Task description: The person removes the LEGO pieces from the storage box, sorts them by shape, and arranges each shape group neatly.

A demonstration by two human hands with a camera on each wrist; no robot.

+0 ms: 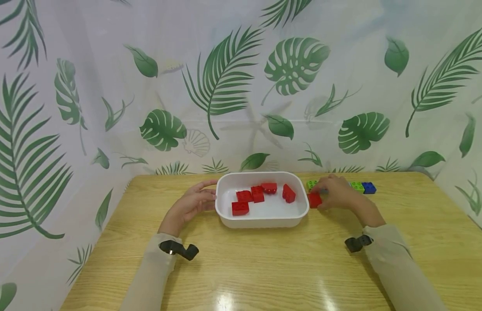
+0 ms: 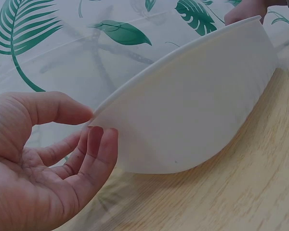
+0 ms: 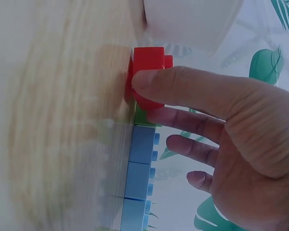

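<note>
My left hand (image 1: pixel 186 204) holds the left end of a white plastic box (image 1: pixel 264 222). In the left wrist view its thumb is at the rim and its bent fingers lie against the outer end wall. Several red toy bricks (image 1: pixel 240 209) lie scattered inside the box. Just beyond the box's right end, my right hand (image 1: pixel 336 193) pinches a red toy brick (image 3: pixel 149 57). Its thumb covers part of that brick in the right wrist view, with a green brick (image 3: pixel 143 117) close beside it.
Behind my right hand runs a row of toy bricks, with light blue bricks (image 3: pixel 138 180), a lime green brick (image 1: pixel 357 186) and a dark blue brick (image 1: pixel 369 188) at its right end. The wooden table (image 1: pixel 260 268) meets a leaf-print cloth (image 1: pixel 233 142) at the back.
</note>
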